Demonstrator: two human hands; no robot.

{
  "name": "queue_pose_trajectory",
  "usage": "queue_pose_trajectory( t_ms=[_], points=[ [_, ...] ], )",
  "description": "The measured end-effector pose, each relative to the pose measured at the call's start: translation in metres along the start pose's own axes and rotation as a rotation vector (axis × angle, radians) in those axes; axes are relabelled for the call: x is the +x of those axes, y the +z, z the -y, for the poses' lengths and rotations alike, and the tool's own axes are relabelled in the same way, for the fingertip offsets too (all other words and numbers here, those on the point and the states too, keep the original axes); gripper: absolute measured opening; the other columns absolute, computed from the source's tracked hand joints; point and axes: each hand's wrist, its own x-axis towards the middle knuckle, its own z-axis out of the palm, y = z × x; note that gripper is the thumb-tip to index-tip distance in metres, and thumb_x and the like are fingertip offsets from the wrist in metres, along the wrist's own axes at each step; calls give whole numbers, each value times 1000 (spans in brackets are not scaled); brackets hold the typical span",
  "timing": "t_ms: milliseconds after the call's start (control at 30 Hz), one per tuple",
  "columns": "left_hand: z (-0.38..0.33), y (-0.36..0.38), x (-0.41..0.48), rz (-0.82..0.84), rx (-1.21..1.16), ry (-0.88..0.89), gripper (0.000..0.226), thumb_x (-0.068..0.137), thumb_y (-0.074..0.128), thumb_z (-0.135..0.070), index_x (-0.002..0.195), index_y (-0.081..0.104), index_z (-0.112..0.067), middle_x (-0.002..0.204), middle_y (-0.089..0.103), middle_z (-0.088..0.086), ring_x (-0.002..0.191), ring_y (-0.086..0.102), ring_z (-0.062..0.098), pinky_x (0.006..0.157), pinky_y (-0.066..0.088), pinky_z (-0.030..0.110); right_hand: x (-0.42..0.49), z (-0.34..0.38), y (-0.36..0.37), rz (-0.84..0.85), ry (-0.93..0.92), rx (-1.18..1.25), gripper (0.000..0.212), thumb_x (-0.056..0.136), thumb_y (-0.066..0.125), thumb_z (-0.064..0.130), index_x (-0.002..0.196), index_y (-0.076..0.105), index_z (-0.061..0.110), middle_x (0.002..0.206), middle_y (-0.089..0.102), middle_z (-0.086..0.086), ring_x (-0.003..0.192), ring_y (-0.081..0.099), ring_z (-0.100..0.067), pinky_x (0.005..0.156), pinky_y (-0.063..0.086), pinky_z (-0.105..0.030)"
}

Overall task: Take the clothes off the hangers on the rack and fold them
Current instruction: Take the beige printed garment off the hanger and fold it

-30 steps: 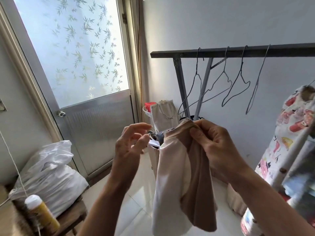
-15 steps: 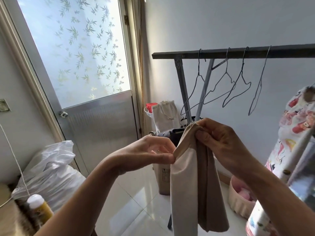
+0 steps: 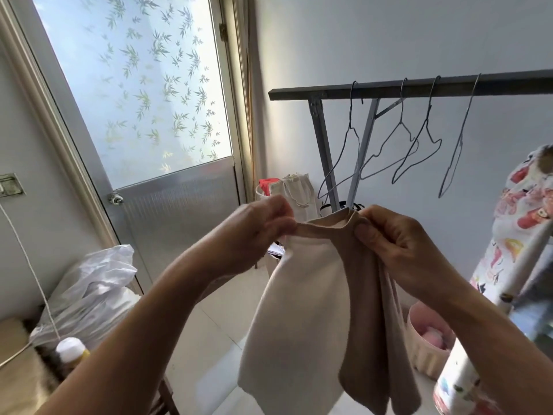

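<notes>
Door (image 3: 167,205): stood at the left, upper pane frosted with a leaf print, lower panel ribbed metal.
Rack (image 3: 419,86): dark bar ran across the upper right on grey legs.
Garment (image 3: 308,304): beige, pale inner face showing, hung in mid-air in front of the rack, stretched at its top edge between both hands.
Patterned cloth (image 3: 520,211): draped at the far right edge (white with red and pink prints).
White bag (image 3: 92,292): slumped low at the left, below the door.
Left hand (image 3: 254,232): clenched on the garment's top edge at its left end.
Right hand (image 3: 398,244): pinched shut on the same edge at its right end, near the neckline.
Hangers (image 3: 419,151): four bare wire ones, hooked on the bar, well above the garment.
Bottle (image 3: 71,351): white cap, bottom left corner.
</notes>
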Motion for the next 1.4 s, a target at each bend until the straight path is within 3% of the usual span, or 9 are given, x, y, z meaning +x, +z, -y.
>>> queue_pose_trajectory(
  t_ms=[133,233,367,500,667,867,1000,1167,1400],
  points=[
    [-2,14,3,-305,-457,-139,17,99,50,-33,82,53,-30,69,62,-6,64,55,11,62,46,33,3,1,10,-87,20,4,22,98,50,9,79,57,2,65,49,4,62,42,-6,55,35,-17],
    [2,30,-6,-198,-637,-249,54,79,62,-66,103,54,-18,92,68,-1,81,65,11,70,51,30,7,3,15,-161,30,-35,28,99,50,12,72,54,15,54,46,17,53,39,1,51,33,-13],
    [15,43,-21,-70,-659,-363,37,77,81,-28,105,71,-6,102,74,14,94,71,33,81,58,45,10,2,15,-192,37,-37,25,98,52,14,74,57,14,56,49,14,53,42,0,51,36,-16],
    [23,43,-22,-142,-662,-364,30,81,77,-27,98,73,-4,98,75,17,90,71,31,80,57,43,11,3,13,-239,30,8,18,93,60,14,76,63,10,61,59,8,57,51,-1,54,44,-17],
    [7,23,-3,-87,-389,-198,105,55,78,-70,142,45,-21,125,66,-7,115,62,3,96,48,14,13,3,14,-129,20,26,14,91,63,15,80,66,6,67,63,-3,62,55,-9,56,48,-25],
    [-15,24,29,102,-224,-123,16,82,77,-23,95,72,-16,81,71,-4,78,65,7,74,56,32,14,9,16,-49,2,89,15,93,60,16,83,66,6,71,67,-8,68,61,-10,62,51,-24],
    [-23,22,39,101,-163,-90,28,89,68,-32,100,72,-7,93,68,21,78,65,23,80,53,54,11,9,7,-79,24,47,11,94,57,5,89,66,8,77,69,-7,72,64,-12,65,55,-28],
    [-39,12,56,182,-62,-48,19,90,68,-27,75,68,-14,64,56,-1,60,49,7,55,43,30,1,-8,2,-87,56,-277,13,81,56,3,82,58,15,75,60,-14,67,56,-25,67,51,-48],
    [-48,-11,65,168,-12,-101,39,88,71,-33,87,66,6,72,56,16,68,48,15,62,38,31,-15,-44,20,-223,198,-279,17,81,50,17,76,56,31,54,56,17,49,47,-3,56,43,-34]
  ],
)
